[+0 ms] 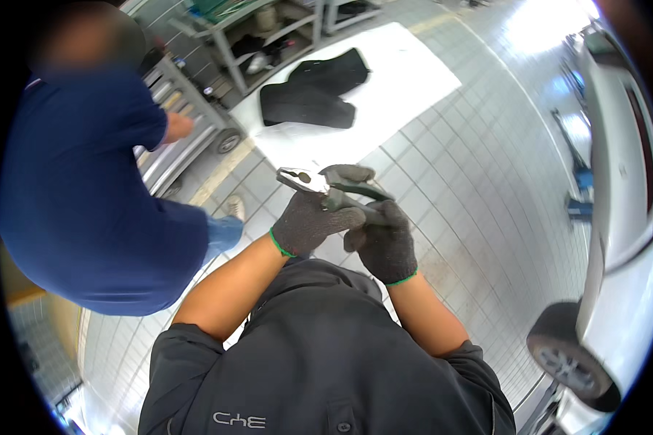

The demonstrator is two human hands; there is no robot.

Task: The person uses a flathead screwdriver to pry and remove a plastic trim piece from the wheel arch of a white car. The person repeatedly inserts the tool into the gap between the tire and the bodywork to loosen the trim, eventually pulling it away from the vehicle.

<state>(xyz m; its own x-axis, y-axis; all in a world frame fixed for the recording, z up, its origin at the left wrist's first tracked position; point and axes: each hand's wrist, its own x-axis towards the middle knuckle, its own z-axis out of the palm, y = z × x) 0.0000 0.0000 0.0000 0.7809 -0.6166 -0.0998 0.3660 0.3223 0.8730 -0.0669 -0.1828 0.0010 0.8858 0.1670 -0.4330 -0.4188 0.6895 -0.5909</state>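
A pair of pliers [315, 183] with a bright metal head and dark handles is held in front of my body, its jaws pointing left. My left hand [306, 225], in a dark knit glove with green trim, is closed around the pliers just behind the head. In a matching glove, my right hand [389, 250] grips the far end of the handles. The fingers partly cover the handles, so how far they are spread is hard to make out.
A person in a dark blue shirt [101, 196] stands close on my left, beside a grey wheeled cart [178, 156]. Ahead, black padded pieces [308, 105] lie on a white sheet [406, 76] on the tiled floor. A light-coloured car [620, 239] stands at the right.
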